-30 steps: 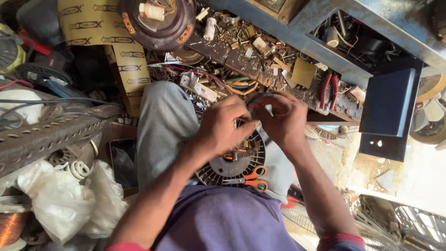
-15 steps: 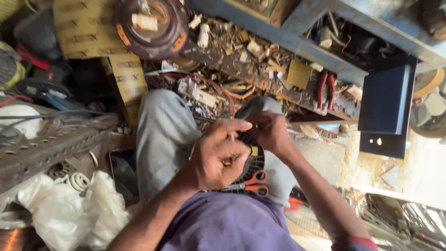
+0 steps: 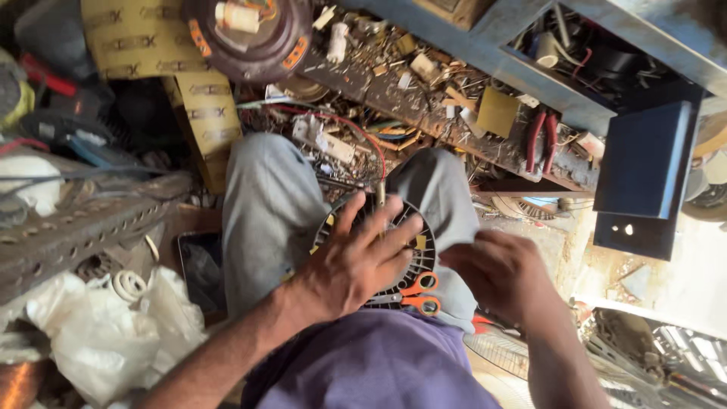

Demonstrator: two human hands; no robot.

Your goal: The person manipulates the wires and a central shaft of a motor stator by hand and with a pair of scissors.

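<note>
- While the person sits with both knees up, a white plastic bag (image 3: 91,333) lies crumpled at the far left, beside a perforated metal bar (image 3: 83,227) that slants above it.
- Just right of the bag, a dark phone (image 3: 198,265) lies flat against the grey trouser leg (image 3: 265,220).
- Up top, a round dark motor housing (image 3: 246,34) rests among strips of printed cardboard (image 3: 144,38).
- Left hand (image 3: 356,261): spread flat, fingers wide open, palm pressing down on the black finned motor disc (image 3: 416,250); it closes on nothing.
- That disc sits in the lap between the two knees, tilted toward the camera, mostly covered by the left hand.
- Orange-handled scissors (image 3: 420,294) lie just below the disc, against the purple shirt (image 3: 371,363).
- Right hand (image 3: 500,273): loosely curled just beside the disc's right edge, near the right knee; I cannot tell whether its fingers pinch anything.
- Further right, red-handled pliers (image 3: 541,136) hang at the edge of the cluttered desk (image 3: 424,98), strewn with scraps and wires.
- At the far right, a dark blue box (image 3: 644,174) stands under the desk's corner.
</note>
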